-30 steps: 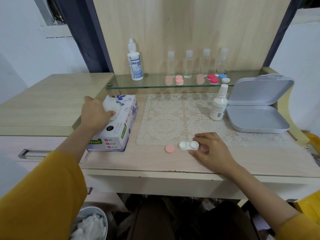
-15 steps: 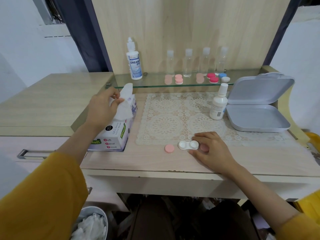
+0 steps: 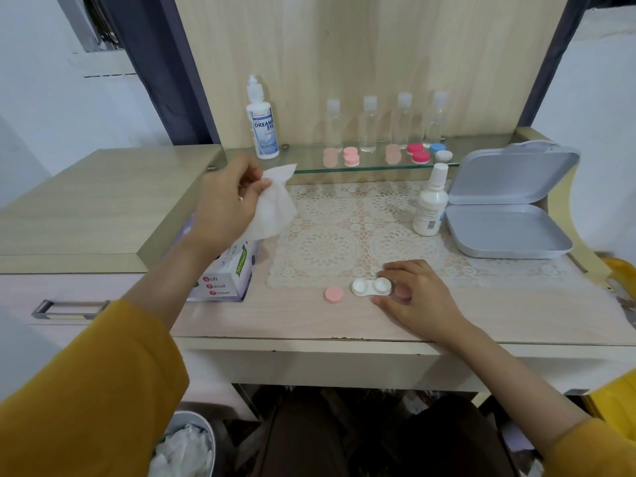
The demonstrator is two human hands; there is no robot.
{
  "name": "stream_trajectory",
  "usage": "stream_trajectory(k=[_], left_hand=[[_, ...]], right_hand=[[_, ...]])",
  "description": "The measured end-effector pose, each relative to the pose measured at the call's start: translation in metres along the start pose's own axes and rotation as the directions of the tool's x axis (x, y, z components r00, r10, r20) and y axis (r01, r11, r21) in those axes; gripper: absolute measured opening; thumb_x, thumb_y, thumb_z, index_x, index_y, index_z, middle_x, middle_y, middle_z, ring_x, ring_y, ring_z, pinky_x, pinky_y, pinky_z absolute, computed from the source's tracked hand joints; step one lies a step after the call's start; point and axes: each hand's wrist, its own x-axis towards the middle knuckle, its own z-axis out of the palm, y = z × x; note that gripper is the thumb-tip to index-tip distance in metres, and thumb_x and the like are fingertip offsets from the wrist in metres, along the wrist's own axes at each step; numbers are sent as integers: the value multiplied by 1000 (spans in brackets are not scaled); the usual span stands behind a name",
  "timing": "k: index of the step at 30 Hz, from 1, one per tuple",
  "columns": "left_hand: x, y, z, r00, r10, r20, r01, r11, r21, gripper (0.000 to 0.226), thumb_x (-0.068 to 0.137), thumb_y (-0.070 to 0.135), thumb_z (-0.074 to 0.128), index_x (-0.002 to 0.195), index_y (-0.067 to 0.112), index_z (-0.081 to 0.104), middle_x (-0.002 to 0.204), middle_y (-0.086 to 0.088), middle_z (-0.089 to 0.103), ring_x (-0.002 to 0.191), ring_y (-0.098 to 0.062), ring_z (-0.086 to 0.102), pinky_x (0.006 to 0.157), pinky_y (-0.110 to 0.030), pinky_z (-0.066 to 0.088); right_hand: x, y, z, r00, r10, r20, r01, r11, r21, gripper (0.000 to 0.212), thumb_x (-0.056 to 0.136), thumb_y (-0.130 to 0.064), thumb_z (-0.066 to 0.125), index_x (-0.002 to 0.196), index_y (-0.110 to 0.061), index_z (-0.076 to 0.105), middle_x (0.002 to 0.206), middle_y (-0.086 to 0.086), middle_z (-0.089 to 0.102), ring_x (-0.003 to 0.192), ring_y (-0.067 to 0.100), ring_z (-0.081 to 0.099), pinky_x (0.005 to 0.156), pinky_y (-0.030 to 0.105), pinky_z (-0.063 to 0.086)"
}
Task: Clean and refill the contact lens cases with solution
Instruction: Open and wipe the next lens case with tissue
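An open white lens case lies on the desk in front of the lace mat. My right hand holds its right end between thumb and forefinger. One pink cap lies to the left of the case, and another pink cap shows under my right fingers. My left hand pinches a white tissue in the air above the tissue box. A Dream Eye solution bottle stands on the glass shelf.
A small white bottle stands beside an open grey box at the right. Several clear bottles and coloured lens cases sit on the shelf. A bin with used tissues is below the desk at left.
My left hand pulled a tissue out of the box and lifted it up and to the right. My right hand and the case stayed put.
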Motion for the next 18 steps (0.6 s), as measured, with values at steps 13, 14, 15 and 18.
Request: stream_trajectory(k=[13, 14, 15, 18], left_hand=[[-11, -52, 4, 967, -126, 223, 46, 942, 333, 25, 82, -3, 50, 94, 2, 71, 101, -15, 69, 92, -26, 61, 81, -25, 41], [-12, -53, 5, 956, -153, 251, 58, 936, 347, 22, 83, 5, 54, 97, 3, 71, 103, -13, 69, 94, -24, 60, 83, -26, 42], [-13, -54, 6, 944, -171, 283, 60, 929, 365, 23, 83, 15, 59, 99, 4, 70, 107, -11, 68, 99, -22, 60, 87, -27, 42], [-14, -59, 6, 911, -203, 358, 27, 897, 441, 43, 75, 38, 71, 105, 8, 68, 115, -7, 64, 110, -21, 54, 96, -32, 39]], right_hand=[[0, 1, 0, 1000, 0, -3, 0, 1000, -9, 41, 75, -38, 72, 111, -18, 66, 120, -3, 59, 116, 15, 43, 90, 21, 30], [0, 1, 0, 1000, 0, -4, 0, 1000, -8, 41, 75, -37, 72, 111, -18, 66, 120, -3, 59, 116, 15, 43, 90, 21, 29], [0, 1, 1, 1000, -2, -6, 2, 1000, -7, 41, 75, -37, 72, 111, -18, 66, 120, -3, 59, 116, 15, 43, 90, 21, 29], [0, 1, 1, 1000, -1, -8, 1, 1000, -6, 41, 75, -37, 72, 111, -18, 66, 120, -4, 59, 116, 15, 43, 90, 21, 29]])
